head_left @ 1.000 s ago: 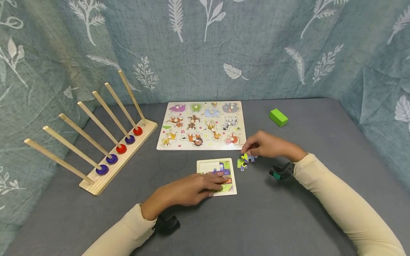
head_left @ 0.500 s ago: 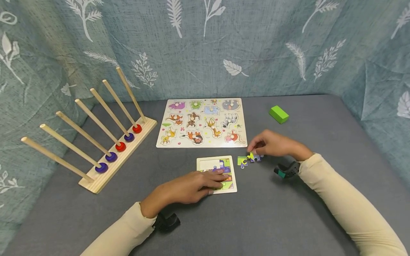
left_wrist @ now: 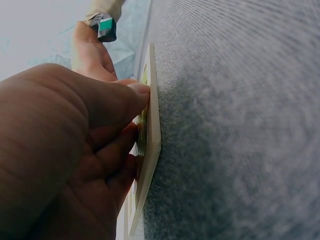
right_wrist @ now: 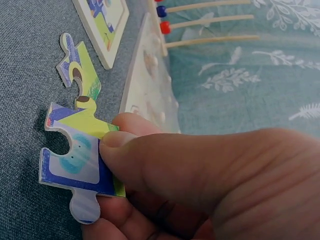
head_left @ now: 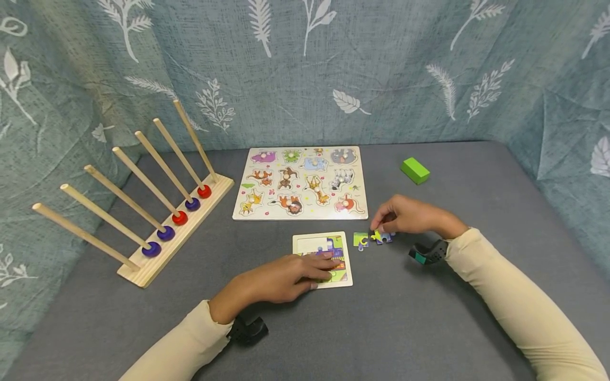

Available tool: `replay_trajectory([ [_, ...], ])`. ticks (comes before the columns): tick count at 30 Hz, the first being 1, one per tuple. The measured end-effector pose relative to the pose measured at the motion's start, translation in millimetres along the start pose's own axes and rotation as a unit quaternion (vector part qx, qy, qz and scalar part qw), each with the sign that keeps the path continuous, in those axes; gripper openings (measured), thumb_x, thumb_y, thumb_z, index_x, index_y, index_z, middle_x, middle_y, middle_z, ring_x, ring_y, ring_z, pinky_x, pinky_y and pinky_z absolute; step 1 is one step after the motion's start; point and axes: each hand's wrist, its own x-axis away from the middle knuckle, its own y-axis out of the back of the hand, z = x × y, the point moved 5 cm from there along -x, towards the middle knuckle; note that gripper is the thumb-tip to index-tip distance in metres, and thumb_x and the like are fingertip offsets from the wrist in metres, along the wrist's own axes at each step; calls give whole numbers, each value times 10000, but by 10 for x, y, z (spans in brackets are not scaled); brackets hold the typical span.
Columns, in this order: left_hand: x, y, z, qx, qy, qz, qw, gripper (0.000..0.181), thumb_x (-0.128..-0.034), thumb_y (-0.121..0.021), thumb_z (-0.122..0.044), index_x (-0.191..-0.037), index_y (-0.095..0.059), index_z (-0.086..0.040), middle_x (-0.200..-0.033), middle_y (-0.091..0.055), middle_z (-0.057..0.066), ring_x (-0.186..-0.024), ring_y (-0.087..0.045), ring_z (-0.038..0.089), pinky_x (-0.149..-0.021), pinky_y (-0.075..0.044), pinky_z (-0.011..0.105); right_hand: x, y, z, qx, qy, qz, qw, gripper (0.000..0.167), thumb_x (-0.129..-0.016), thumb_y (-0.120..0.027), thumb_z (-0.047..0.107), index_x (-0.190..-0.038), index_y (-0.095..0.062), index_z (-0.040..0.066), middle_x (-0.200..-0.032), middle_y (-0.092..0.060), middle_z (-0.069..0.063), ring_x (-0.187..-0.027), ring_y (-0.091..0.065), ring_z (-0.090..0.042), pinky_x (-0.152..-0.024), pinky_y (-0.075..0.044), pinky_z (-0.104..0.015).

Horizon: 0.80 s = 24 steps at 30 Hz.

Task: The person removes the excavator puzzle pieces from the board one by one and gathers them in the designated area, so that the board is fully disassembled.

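My right hand (head_left: 410, 214) pinches a jigsaw piece (right_wrist: 80, 122) between thumb and fingers; in the right wrist view it is yellow and blue with a light-blue face on it. A second jigsaw piece (head_left: 360, 239), green with a yellow and purple part, lies on the table just left of the held one. The fingers of my left hand (head_left: 288, 278) rest spread over a small puzzle tray (head_left: 312, 244), hiding part of its purple, orange and green picture. In the left wrist view, the thumb (left_wrist: 140, 90) touches the tray's edge, and the tray lies flat.
An animal peg puzzle board (head_left: 305, 214) lies behind the tray. To the left stands a wooden rack (head_left: 221, 185) of upright rods, some with red or purple rings. A green block (head_left: 415, 170) sits at the back right, in front of a patterned curtain (head_left: 391, 63).
My right hand has shifted right, drawing the pinched piece away from the other loose piece. My left hand stays on the tray. The head view has tilted slightly.
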Motion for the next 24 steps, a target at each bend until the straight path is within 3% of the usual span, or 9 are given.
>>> replay_trajectory([
  [13, -3, 20, -2, 6, -26, -52, 10000, 364, -943, -582, 10, -1304, -618, -23, -1473, -454, 30, -1406, -319, 187, -1131, -263, 342, -40, -5, 16, 302, -113, -12, 9995, 139, -866, -628, -95, -954, -723, -45, -876, -699, -59, -755, -607, -141, -644, -512, -277],
  [24, -10, 0, 23, 44, 131, 53, 9999, 373, -951, -585, -9, -1321, -609, -48, -1484, -435, -1, -1412, -299, 156, -1128, -269, 339, -52, -4, 9, 581, -145, -50, 9982, 130, -866, -643, -72, -925, -736, -3, -848, -691, -12, -729, -591, -107, -638, -506, -275],
])
